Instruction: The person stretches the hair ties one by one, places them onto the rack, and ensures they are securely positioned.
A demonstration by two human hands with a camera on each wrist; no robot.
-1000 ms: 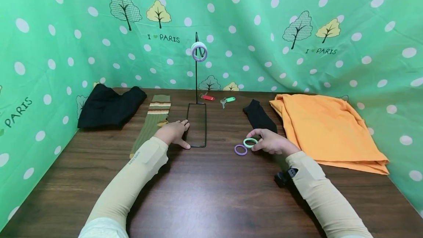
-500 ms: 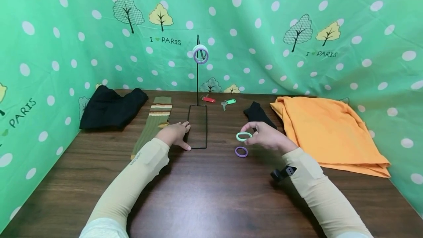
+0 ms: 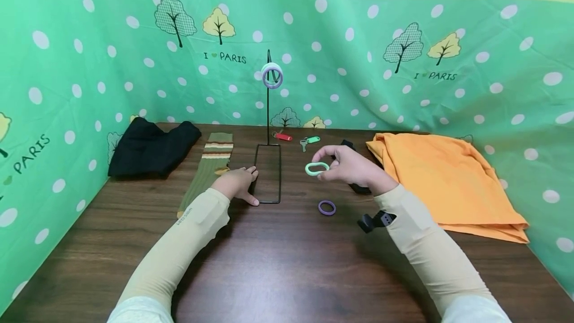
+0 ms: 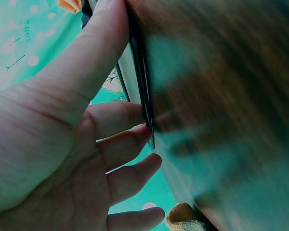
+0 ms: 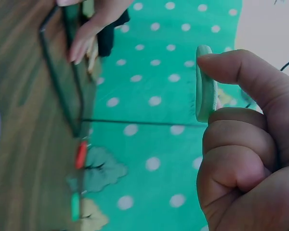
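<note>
My right hand [image 3: 347, 164] pinches a mint green hair tie [image 5: 205, 84] between thumb and fingers, raised above the table and bent slightly out of round. A purple hair tie [image 3: 327, 214] lies flat on the wood below it. To the left stands a thin black wire stand [image 3: 268, 113] with a rectangular base. White and purple hair ties [image 3: 264, 78] hang together from its upper hook. My left hand [image 3: 237, 183] rests at the left side of that base, fingers extended; in the left wrist view, thumb and fingertips touch the black wire [image 4: 143, 82].
A green striped sock [image 3: 211, 163] and folded black cloth [image 3: 150, 148] lie left. At the back are a red key tag [image 3: 283, 136] and a green tag [image 3: 313, 139] with a key. On the right, a black sock [image 3: 360, 189] sits partly behind my hand, beside folded orange cloth [image 3: 448, 183].
My right hand has lifted the mint hair tie off the table beside the purple one and carried it left and upward, toward the stand. The left hand has stayed at the base.
</note>
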